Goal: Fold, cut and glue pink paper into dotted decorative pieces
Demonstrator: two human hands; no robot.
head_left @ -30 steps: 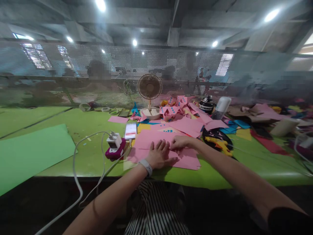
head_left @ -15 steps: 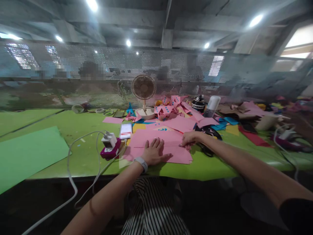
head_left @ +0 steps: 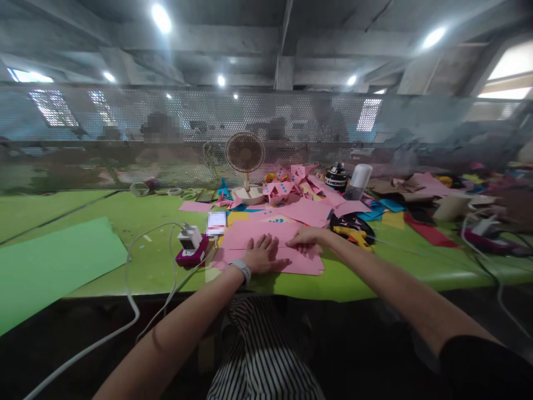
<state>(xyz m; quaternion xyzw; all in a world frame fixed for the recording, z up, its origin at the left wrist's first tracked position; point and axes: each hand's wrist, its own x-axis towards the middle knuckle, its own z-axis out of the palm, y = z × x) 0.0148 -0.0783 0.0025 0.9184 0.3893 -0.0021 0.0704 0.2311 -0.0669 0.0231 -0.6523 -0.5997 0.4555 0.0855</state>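
Sheets of pink paper (head_left: 260, 230) lie layered on the green tabletop in front of me, with an edge or fold line running across them. My left hand (head_left: 261, 256) is spread flat on the paper, fingers apart, a pale band round its wrist. Just right of it, my right hand (head_left: 307, 238) rests on the sheets near that line. Its fingers are curled together, and whatever is between them is hidden.
Left of the paper stand a purple power socket (head_left: 192, 253) with a white charger, looping white cables and a phone (head_left: 216, 223). Behind are a small fan (head_left: 245, 153), pink paper pieces (head_left: 278, 191), a black jar (head_left: 336, 178) and yellow-handled scissors (head_left: 352, 236). Green sheet (head_left: 62, 261) at far left.
My right hand has slid left along the line on the pink paper, closer to my left hand. The yellow handles show behind its forearm now. My left hand stays flat.
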